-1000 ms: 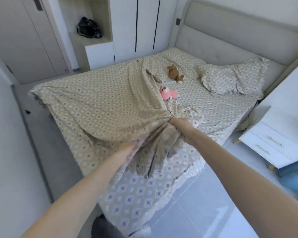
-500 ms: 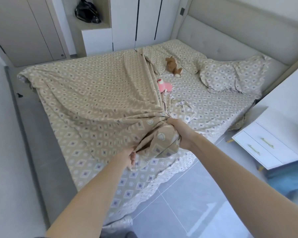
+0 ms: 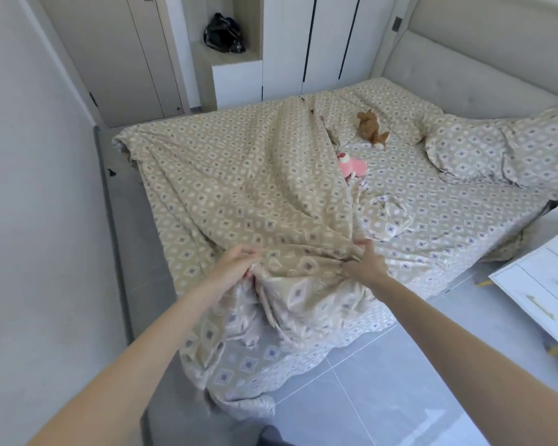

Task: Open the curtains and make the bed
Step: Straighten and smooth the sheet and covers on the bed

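A beige patterned quilt (image 3: 239,188) covers the left half of the bed, bunched toward the near edge and spilling to the floor. My left hand (image 3: 236,263) pinches a fold of the quilt near the bed's edge. A little to the right, my right hand (image 3: 366,263) grips the gathered fabric, fingers dug into the folds. The matching bed sheet (image 3: 448,214) lies uncovered on the right half. A pillow (image 3: 509,152) leans by the padded headboard (image 3: 464,75). A brown plush toy (image 3: 371,127) and a pink plush toy (image 3: 353,165) lie on the sheet beside the quilt's edge.
A white nightstand (image 3: 548,291) with drawers stands at the right. White wardrobe doors (image 3: 329,43) and a niche holding a black bag (image 3: 224,33) are behind the bed. A wall (image 3: 36,188) closes off the left; grey tiled floor (image 3: 384,381) lies below.
Both hands have moved apart along the quilt's edge, the left hand shifting left, so the bunched fabric between them is spread wider. The view has tilted up slightly.
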Available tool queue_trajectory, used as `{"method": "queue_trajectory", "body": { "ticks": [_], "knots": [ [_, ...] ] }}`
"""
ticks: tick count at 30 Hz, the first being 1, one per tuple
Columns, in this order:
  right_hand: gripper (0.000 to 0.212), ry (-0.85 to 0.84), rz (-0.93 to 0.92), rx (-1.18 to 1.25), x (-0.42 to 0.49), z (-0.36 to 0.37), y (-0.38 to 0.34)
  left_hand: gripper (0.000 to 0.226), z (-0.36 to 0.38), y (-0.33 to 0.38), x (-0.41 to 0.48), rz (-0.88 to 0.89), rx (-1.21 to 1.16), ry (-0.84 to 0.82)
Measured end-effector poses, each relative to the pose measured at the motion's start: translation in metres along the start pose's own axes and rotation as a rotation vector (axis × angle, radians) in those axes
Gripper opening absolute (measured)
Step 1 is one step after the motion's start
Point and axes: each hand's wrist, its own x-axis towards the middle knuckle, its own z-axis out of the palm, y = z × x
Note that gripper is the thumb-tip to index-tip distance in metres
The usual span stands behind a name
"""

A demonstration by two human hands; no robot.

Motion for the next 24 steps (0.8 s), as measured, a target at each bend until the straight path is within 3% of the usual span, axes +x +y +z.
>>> {"method": "queue_trajectory", "body": {
  "ticks": [5,8,10,12,13,15,17,20,24],
  "knots": [
    [0.069,-0.442,-0.288,-0.54,-0.039,0.055,-0.01,0.008,-0.038,0.005,-0.049,0.11,-0.012,-0.039],
    [0.086,-0.562,-0.401,-0.627,-0.073,0.089,-0.021,0.01,-0.052,0.006,-0.077,0.167,0.006,-0.033],
    [0.075,-0.528,-0.481,-0.546,-0.095,0.112,-0.023,0.011,-0.061,0.001,-0.096,0.223,0.001,-0.027],
    [0.023,-0.356,-0.5,-0.326,-0.111,0.128,-0.023,0.012,-0.072,-0.009,-0.113,0.271,0.019,-0.014],
    [0.013,-0.265,-0.495,-0.236,-0.118,0.133,-0.023,0.014,-0.077,-0.015,-0.12,0.296,0.042,0.005],
    [0.023,-0.196,-0.47,-0.157,-0.124,0.133,-0.024,0.014,-0.084,-0.027,-0.126,0.327,0.059,0.057],
    [0.018,-0.175,-0.473,-0.171,-0.135,0.13,-0.023,0.012,-0.09,-0.045,-0.132,0.325,0.033,0.089],
    [0.014,-0.162,-0.432,-0.158,-0.145,0.126,-0.02,0.014,-0.087,-0.065,-0.134,0.281,0.021,0.096],
    [0.024,-0.146,-0.371,0.003,-0.154,0.118,-0.019,0.019,-0.068,-0.082,-0.14,0.177,-0.063,0.117]
  ]
}}
